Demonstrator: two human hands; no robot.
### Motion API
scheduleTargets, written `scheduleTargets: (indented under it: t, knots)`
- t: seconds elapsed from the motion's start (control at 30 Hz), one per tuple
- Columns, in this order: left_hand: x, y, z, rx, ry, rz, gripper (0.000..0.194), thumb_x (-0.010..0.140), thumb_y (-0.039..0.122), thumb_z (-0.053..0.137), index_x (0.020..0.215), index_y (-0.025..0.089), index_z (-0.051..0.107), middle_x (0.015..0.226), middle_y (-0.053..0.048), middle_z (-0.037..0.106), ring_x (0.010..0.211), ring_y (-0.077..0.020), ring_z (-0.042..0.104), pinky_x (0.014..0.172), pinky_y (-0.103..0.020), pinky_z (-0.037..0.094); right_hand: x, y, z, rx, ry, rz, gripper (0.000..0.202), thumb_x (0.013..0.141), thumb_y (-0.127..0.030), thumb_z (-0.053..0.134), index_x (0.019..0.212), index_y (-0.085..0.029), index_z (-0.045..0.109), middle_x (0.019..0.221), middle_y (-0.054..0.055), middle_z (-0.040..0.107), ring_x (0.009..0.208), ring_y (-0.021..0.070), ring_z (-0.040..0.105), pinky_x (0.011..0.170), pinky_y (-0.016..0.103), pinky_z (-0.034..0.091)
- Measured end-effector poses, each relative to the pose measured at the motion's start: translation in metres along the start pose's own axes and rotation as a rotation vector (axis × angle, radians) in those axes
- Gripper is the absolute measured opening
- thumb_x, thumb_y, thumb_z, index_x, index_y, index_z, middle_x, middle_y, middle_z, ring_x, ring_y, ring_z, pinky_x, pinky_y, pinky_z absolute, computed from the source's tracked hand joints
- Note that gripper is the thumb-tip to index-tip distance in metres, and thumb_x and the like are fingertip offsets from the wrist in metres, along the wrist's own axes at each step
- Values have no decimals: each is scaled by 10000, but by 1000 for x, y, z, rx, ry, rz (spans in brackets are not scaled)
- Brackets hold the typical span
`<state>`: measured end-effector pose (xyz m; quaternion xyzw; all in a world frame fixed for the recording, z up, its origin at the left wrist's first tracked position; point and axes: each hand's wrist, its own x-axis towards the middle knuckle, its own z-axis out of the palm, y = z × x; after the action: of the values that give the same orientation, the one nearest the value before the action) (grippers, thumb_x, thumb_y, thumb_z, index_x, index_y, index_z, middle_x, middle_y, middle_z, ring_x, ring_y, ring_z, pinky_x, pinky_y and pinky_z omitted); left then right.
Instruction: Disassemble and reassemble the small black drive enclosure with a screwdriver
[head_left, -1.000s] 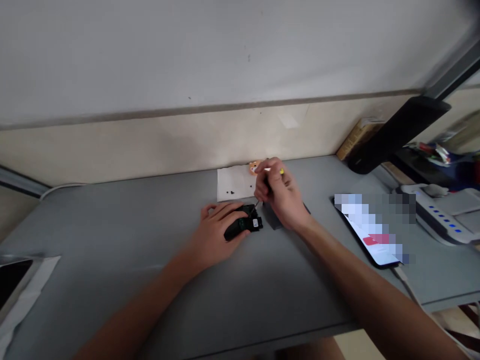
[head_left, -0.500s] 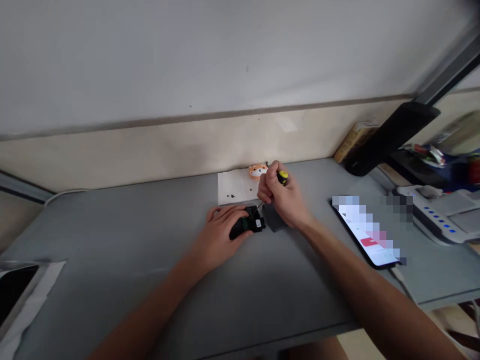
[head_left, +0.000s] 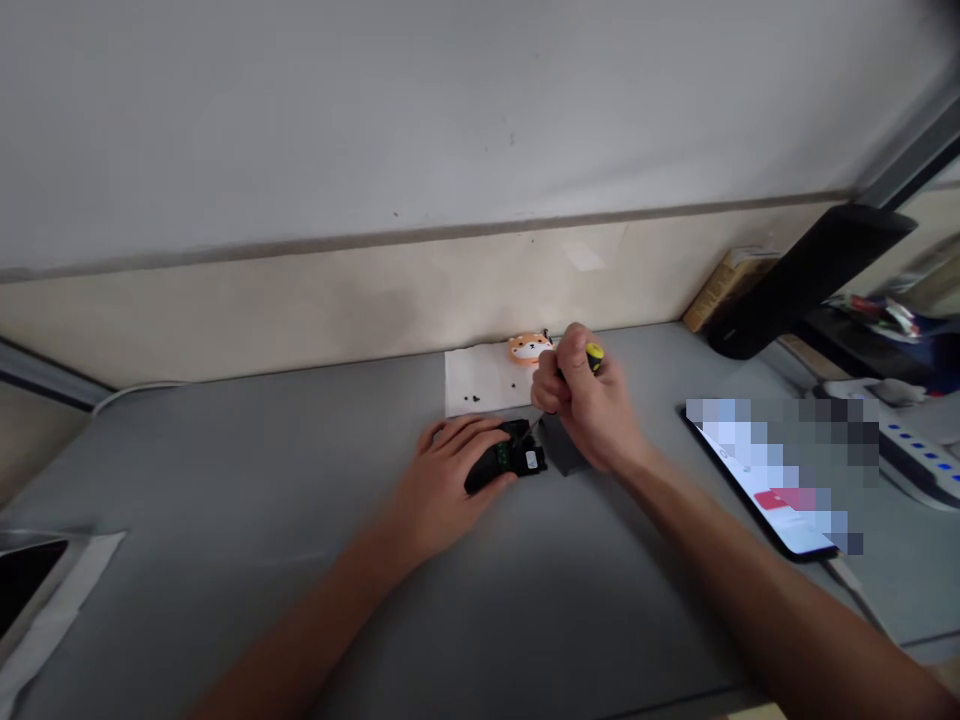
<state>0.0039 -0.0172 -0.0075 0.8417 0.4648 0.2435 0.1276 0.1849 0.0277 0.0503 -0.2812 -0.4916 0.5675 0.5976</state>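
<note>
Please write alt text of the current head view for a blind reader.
A left hand holds a small black device on a gray desk while the right hand angles a screwdriver toward it. Behind lies white paper with dark bits; a lit phone lies right.

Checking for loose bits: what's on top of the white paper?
Small dark pieces lie on the paper; an orange animal-faced item sits at its back edge. The right hand hides the paper's right end; anything there is unseen.

A black device (head_left: 519,461), green circuitry (head_left: 503,456) exposed, lies on the grey desk (head_left: 262,480) beneath a tilted, yellow-ended screwdriver (head_left: 595,357).
</note>
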Motion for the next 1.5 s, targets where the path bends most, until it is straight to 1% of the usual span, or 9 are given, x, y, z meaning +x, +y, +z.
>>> scheduleTargets:
  t: [0.13,0.2,0.27,0.53,0.8,1.13,1.37,1.43,1.5]
  knots:
    - [-1,-1,0,15,137,-31,243,979,283,556,1208,269,636,1280,-63,703,1238,-269,617,1106,-471,430,5,-7,0,-26,99,13,668,786,-833,586,665,-249,285,558,-87,189,480,94,158,444,283,215]
    - [-1,-4,-2,20,251,-113,213,969,262,524,1149,256,638,1189,-78,701,1172,-270,630,1054,-459,466,7,-10,-3,-22,136,7,689,789,-858,543,652,-247,255,561,-84,162,478,98,144,439,290,212]
    - [-1,-6,-4,11,292,-203,167,933,243,537,1067,250,636,1078,-74,691,1079,-270,645,985,-450,500,9,-12,-5,-15,155,-2,706,791,-877,505,646,-243,228,569,-82,146,475,99,142,438,295,217]
    - [11,-2,-9,48,138,-339,124,835,147,556,847,250,624,901,-14,722,898,-253,679,916,-485,480,8,-16,-3,-22,164,-32,708,792,-894,464,638,-245,224,563,-78,160,466,99,146,434,304,240]
    - [13,-5,-8,83,139,-266,129,873,141,508,842,242,581,811,-44,673,800,-235,646,692,-361,519,10,-16,-5,-36,160,-74,711,791,-874,499,626,-243,216,552,-82,162,461,93,155,430,302,244]
    - [9,9,8,280,127,-327,174,931,103,457,960,202,597,925,-123,644,922,-316,628,820,-461,531,10,-12,-6,29,194,-61,699,782,-845,571,638,-245,243,563,-85,162,467,98,149,445,310,201]
    - [8,17,6,330,94,-340,219,934,92,459,1035,161,640,964,-149,659,969,-344,633,849,-482,511,10,-14,-6,108,228,-33,698,776,-797,643,619,-237,257,548,-88,179,465,84,162,442,296,204]
    - [7,20,3,373,148,-314,252,959,133,433,1086,138,651,1001,-174,678,990,-363,640,848,-506,508,11,-14,-6,133,233,-18,694,763,-762,697,614,-232,275,541,-91,189,467,78,161,445,288,203]
    - [6,22,-1,361,201,-205,293,985,189,425,1173,139,643,1124,-185,694,1081,-362,639,915,-519,494,11,-14,-7,158,227,-4,689,746,-720,751,610,-226,291,537,-95,195,469,72,157,448,279,201]
